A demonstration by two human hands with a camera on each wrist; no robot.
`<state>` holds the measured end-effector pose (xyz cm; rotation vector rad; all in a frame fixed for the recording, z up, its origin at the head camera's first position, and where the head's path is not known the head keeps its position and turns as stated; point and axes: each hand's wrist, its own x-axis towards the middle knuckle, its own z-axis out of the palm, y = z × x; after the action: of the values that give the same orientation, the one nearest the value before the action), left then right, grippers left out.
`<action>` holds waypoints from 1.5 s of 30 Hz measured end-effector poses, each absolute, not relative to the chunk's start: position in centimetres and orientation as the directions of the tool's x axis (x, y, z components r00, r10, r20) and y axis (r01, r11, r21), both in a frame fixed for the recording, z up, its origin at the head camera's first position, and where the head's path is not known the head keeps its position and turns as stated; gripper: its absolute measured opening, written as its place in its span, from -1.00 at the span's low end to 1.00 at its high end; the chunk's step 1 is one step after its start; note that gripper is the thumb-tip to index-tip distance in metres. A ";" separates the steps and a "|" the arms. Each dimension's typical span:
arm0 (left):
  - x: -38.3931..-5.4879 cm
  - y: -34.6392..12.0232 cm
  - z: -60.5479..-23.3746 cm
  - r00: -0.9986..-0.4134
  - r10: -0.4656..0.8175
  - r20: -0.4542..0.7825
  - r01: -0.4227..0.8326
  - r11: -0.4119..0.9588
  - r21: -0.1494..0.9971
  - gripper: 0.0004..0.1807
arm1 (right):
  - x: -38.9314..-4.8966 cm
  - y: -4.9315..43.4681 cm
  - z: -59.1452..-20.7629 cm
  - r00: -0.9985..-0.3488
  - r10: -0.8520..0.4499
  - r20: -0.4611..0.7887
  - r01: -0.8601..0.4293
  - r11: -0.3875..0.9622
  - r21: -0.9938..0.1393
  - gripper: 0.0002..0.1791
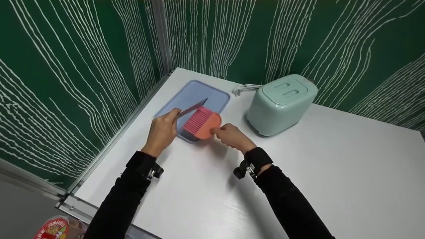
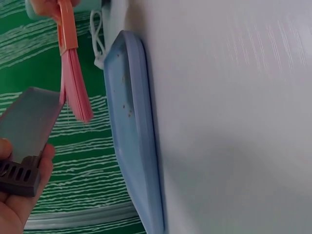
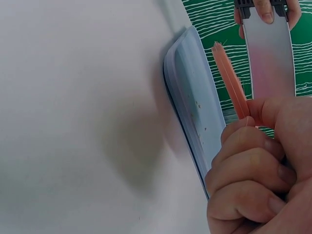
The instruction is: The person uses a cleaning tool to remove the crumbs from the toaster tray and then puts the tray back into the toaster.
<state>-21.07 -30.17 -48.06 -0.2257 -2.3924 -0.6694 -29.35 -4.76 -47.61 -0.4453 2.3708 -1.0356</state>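
My left hand (image 1: pixel 161 132) grips a flat metal scraper (image 1: pixel 192 109) by its black slotted handle (image 2: pixel 19 178). My right hand (image 1: pixel 234 136) pinches the orange back of a small brush (image 1: pixel 211 124) with pink bristles. Both tools are held above a blue tray (image 1: pixel 196 89), the bristles close to the scraper's plate. In the left wrist view the bristle side (image 2: pixel 75 87) overlaps the plate's edge; whether they touch, I cannot tell. Small brown crumbs (image 3: pixel 199 105) lie on the tray.
A mint-green toaster (image 1: pixel 282 103) stands right of the tray, its white cord (image 1: pixel 247 87) behind it. Green walls with white lines close off the back and left of the white table (image 1: pixel 332 166). A red-lidded tub (image 1: pixel 54 229) sits below the front left edge.
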 end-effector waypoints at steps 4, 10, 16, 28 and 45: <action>-21.2 -30.0 -48.1 -0.774 0.004 0.633 0.335 0.851 0.404 -0.81 | -29.6 -4.5 -47.7 -0.816 -0.473 -0.331 -0.071 0.652 -0.755 -0.45; -21.3 -29.9 -48.3 -0.772 0.016 0.636 0.340 0.855 0.392 -0.80 | -29.9 -4.3 -48.0 -0.807 -0.477 -0.348 -0.040 0.632 -0.774 -0.45; -21.3 -29.9 -48.3 -0.771 0.010 0.637 0.336 0.855 0.394 -0.81 | -29.9 -4.4 -48.2 -0.805 -0.474 -0.357 -0.039 0.642 -0.766 -0.47; -21.3 -30.0 -48.5 -0.765 -0.004 0.644 0.323 0.863 0.389 -0.80 | -30.0 -4.2 -48.3 -0.794 -0.488 -0.363 -0.040 0.637 -0.770 -0.47; -21.2 -30.1 -48.4 -0.766 -0.011 0.643 0.306 0.873 0.380 -0.81 | -29.9 -4.1 -48.4 -0.812 -0.467 -0.350 -0.046 0.650 -0.759 -0.50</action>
<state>-21.20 -30.08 -48.41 -0.2121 -2.3743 -0.6245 -29.86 -4.11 -48.43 -0.3988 2.3397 -1.0559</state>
